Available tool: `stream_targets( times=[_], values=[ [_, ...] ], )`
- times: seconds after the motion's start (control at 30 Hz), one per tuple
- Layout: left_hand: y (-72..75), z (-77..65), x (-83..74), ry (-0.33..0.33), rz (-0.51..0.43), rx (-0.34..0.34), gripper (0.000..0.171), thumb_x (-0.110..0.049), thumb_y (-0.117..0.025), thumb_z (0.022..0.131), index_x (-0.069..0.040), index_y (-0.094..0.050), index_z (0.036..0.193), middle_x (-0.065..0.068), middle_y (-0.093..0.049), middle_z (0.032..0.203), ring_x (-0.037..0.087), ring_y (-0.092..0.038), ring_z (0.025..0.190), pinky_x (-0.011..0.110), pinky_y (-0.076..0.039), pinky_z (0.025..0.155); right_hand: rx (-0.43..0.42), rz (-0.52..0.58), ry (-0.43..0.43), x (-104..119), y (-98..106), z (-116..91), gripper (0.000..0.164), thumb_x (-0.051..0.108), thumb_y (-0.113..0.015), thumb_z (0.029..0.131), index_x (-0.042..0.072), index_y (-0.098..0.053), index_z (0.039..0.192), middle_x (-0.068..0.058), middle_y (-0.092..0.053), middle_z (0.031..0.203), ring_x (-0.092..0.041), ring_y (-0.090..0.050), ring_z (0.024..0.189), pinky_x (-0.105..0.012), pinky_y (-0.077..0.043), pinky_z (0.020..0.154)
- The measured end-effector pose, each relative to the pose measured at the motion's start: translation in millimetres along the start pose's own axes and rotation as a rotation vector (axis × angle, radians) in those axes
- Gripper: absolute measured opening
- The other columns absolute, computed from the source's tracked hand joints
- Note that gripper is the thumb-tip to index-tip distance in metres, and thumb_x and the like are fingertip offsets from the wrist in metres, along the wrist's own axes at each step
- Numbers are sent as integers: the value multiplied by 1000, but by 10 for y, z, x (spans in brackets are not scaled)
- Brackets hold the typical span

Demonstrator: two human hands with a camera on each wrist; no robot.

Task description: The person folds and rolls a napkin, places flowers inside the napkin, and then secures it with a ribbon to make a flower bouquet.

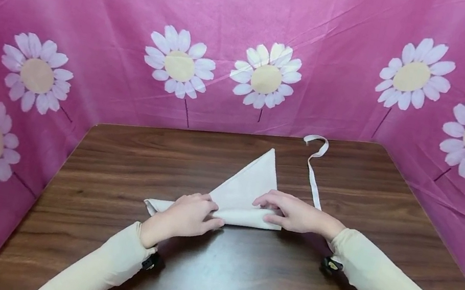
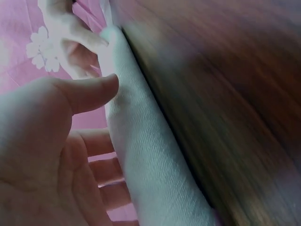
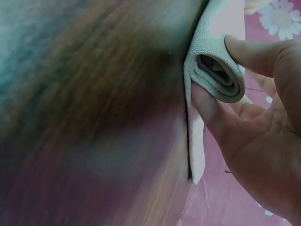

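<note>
A white cloth lies on the table, its near edge rolled into a tube and its far part a flat triangle pointing away. My left hand holds the left part of the roll; in the left wrist view its thumb rests against the rolled cloth while the fingers pass behind it. At the right end, my right hand pinches the roll. The right wrist view shows the layered open end of the rolled cloth, with the thumb on one side and a finger tucked against the other.
A narrow white strip curves across the table behind the right hand, its far end at the back edge. The brown wood-grain table is surrounded on three sides by a pink curtain with daisies. Small black devices sit at both wrists.
</note>
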State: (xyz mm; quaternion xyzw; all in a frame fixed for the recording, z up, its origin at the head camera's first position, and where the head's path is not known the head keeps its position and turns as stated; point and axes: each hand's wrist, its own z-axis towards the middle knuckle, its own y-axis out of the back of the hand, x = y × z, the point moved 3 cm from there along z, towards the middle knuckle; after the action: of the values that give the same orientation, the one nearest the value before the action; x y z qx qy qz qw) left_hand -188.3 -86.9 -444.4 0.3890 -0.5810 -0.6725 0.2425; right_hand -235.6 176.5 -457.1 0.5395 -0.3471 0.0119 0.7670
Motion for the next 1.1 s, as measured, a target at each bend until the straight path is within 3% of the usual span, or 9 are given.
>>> stream_targets(
  times=[0.17, 0.3, 0.37, 0.5, 0.6, 0.77, 0.9, 1.1],
  values=[
    [8, -14, -52, -32, 0, -42, 36, -36, -70, 96, -10, -69, 120, 3, -69, 108, 24, -66, 97, 47, -51, 77, 15, 87, -56, -30, 14, 9, 43, 6, -69, 96, 5, -56, 136, -10, -62, 119, -13, -50, 84, -31, -47, 75],
    [36, 1, -45, -92, -31, -133, 27, -23, -74, 93, -8, -69, 115, 4, -71, 103, 22, -67, 90, 44, -53, 76, 48, 141, -122, -56, 26, 35, 46, 7, -68, 97, 6, -52, 140, -13, -62, 123, -17, -53, 91, -33, -47, 80],
    [41, 11, -30, -96, -48, -146, 24, -20, -74, 93, -8, -69, 114, 4, -72, 103, 22, -68, 89, 43, -54, 77, 58, 166, -142, -64, 33, 45, 46, 5, -66, 97, 7, -52, 141, -14, -63, 125, -20, -57, 98, -34, -48, 83],
    [35, 46, 8, -77, -92, -115, 23, -17, -70, 96, -8, -69, 116, 5, -72, 107, 24, -69, 93, 46, -54, 78, 63, 182, -158, -74, 37, 52, 43, -1, -62, 98, 6, -52, 140, -12, -64, 122, -23, -60, 107, -37, -49, 88],
    [24, 82, 45, -59, -124, -79, 22, -16, -67, 98, -8, -69, 118, 5, -72, 109, 25, -69, 97, 47, -54, 80, 48, 115, -135, -51, 52, 48, 37, 1, -62, 99, 4, -56, 135, -7, -68, 110, -19, -63, 98, -36, -51, 84],
    [36, 151, 116, -29, -171, -43, 22, -17, -65, 99, -8, -70, 119, 4, -73, 108, 21, -68, 94, 46, -53, 84, 12, -49, -92, 9, 95, 16, 32, 19, -79, 91, 7, -68, 119, 3, -69, 102, -10, -59, 84, -32, -50, 76],
    [40, 193, 163, -9, -215, 0, 21, -18, -63, 100, -10, -71, 118, 1, -73, 102, 18, -66, 88, 43, -53, 83, 29, -150, -91, 47, 63, -25, 41, 31, -85, 83, 10, -71, 116, 4, -67, 110, -11, -57, 92, -34, -49, 83],
    [53, 201, 188, 9, -222, 36, 21, -21, -61, 101, -10, -70, 117, 1, -72, 103, 20, -67, 94, 43, -52, 86, 24, -146, -106, 19, 35, -6, 23, 21, -78, 91, 13, -73, 111, 9, -70, 104, -6, -60, 88, -34, -51, 82]
  ],
)
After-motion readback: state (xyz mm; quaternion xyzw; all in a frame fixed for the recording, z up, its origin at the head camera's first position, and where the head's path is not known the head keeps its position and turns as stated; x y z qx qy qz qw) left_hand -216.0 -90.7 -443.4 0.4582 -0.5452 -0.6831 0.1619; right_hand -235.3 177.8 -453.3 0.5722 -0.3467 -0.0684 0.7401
